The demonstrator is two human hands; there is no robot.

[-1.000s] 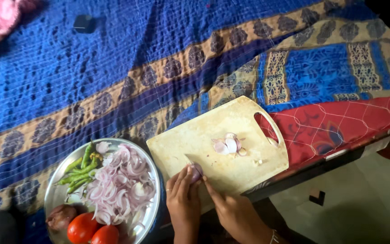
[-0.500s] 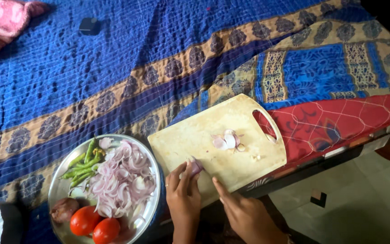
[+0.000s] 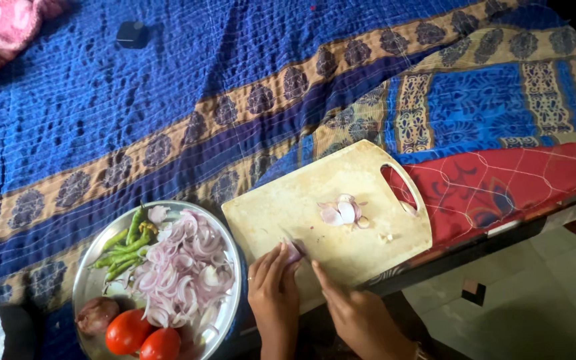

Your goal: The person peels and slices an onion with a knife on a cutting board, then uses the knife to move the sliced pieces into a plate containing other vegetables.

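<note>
Nearest me, my left hand (image 3: 273, 292) pins a small piece of purple onion (image 3: 294, 250) against the near edge of the wooden cutting board (image 3: 281, 207), fingers curled closed on it from the left side. My right hand (image 3: 358, 313) sits just right of it, fingers pointing up and left toward the onion piece. Can't tell whether that grip is closed on anything; no blade visible. Onion piece lies just ahead of both hands, left hand nearer and on it, right fingertips close beside. It looks pale purple, glossy, small, mostly hidden, so its long axis can't be read.

Left of the board, a steel plate (image 3: 88, 280) holds sliced onion rings (image 3: 181, 273), green chillies (image 3: 125, 250), two tomatoes (image 3: 128, 331) and one whole onion (image 3: 96, 315).

Further up the board, onion peels (image 3: 341, 213) lie near the handle cutout. Beyond all that, a blue patterned bedspread (image 3: 168, 100) covers the bed.
</note>
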